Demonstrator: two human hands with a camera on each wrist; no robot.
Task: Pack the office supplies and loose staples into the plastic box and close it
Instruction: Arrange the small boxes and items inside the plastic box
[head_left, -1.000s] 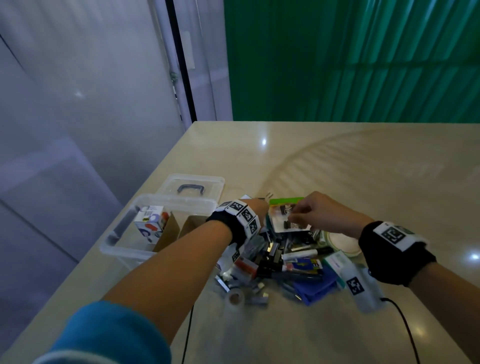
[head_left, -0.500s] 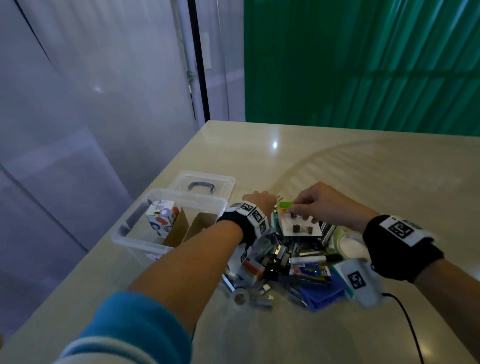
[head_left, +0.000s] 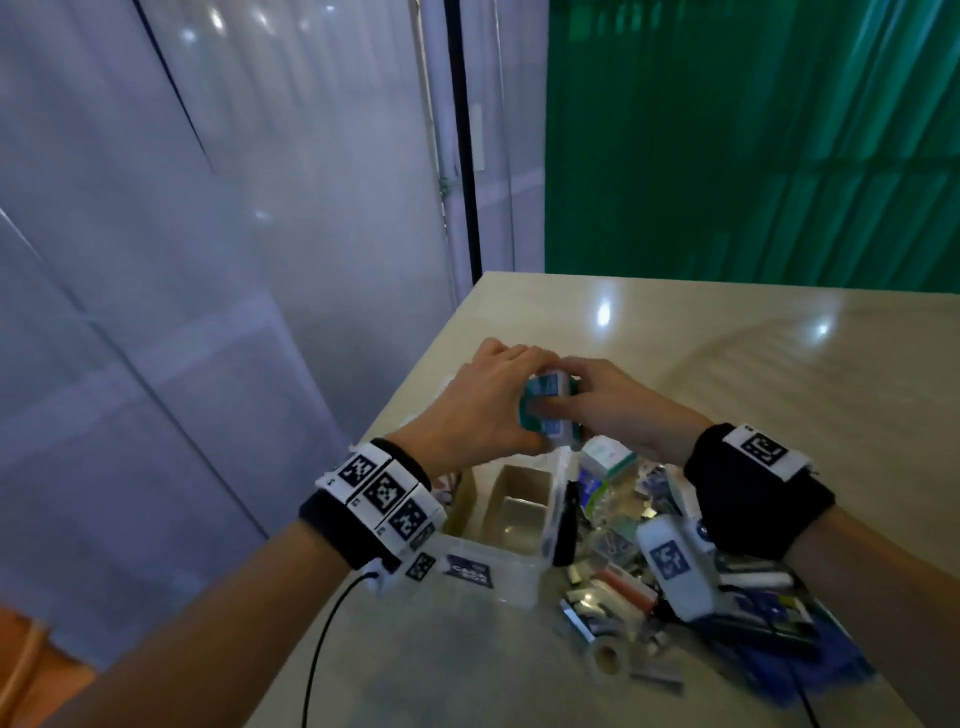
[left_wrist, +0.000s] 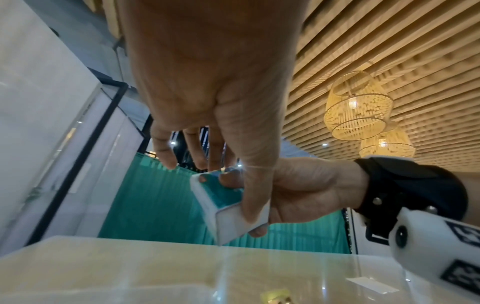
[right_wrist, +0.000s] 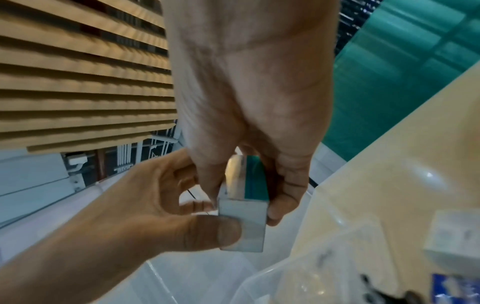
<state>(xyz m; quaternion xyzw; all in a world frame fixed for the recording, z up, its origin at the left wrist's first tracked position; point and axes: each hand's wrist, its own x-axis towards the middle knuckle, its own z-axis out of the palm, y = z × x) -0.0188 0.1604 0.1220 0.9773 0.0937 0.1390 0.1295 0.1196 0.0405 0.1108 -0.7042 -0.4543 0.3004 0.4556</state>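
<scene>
While the near edge of the table (head_left: 467, 675) carries only a trailing black cable (head_left: 322, 639) and the person's forearms, the work begins a little farther in. To the right, under the right wrist, lies a heap of office supplies (head_left: 675, 587): small metal pieces, a roll of tape, pens, a blue item and a white-and-green carton among them, too blurred to sort further. Just left of the heap stands the clear plastic box (head_left: 498, 566), open, with brown cardboard dividers inside; one compartment shows bare.

Above the box's far side, both hands meet on a small teal-and-white box (head_left: 550, 410). The left hand (head_left: 483, 410) has its thumb pressed on one end face and fingers curled behind it; the right hand (head_left: 618, 405) pinches its long sides between thumb and fingers. So both hands are clamped on the same carton, held clear of the table, over or just beyond the container. Whether it is being passed across or opened cannot be told.

The step in hand looks like packing this carton, with most of the heap yet to go. The next move probably calls for one hand to release and the other to lower the carton into a free compartment, squared to the dividers. Beyond lie bare tabletop, a green curtain (head_left: 753, 140) and pale wall panels.
</scene>
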